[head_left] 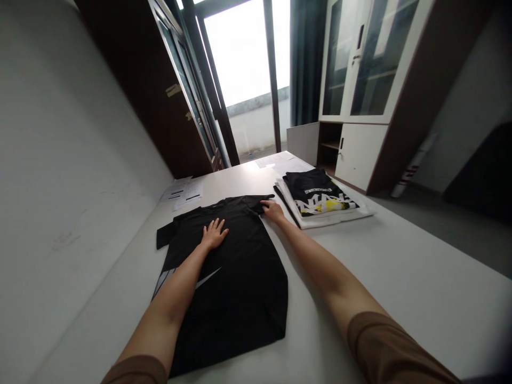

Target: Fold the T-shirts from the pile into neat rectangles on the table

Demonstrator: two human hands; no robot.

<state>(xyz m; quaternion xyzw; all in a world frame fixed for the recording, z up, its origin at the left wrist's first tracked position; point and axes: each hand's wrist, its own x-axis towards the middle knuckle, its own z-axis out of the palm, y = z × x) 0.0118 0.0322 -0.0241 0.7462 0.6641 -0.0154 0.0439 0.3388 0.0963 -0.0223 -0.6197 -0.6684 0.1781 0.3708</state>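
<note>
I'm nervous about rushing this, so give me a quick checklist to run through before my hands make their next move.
1. Black T-shirt spread out on the white table: ok.
2. Left hand resting flat on the shirt's upper part: ok.
3. Right hand at the sleeve beside the stack: ok; how firmly it grips, cannot tell.
4. Wall-side sleeve extended outward: ok.
5. Folded stack not touching the shirt: cannot tell; the right-hand sleeve ends very close to it.
</note>
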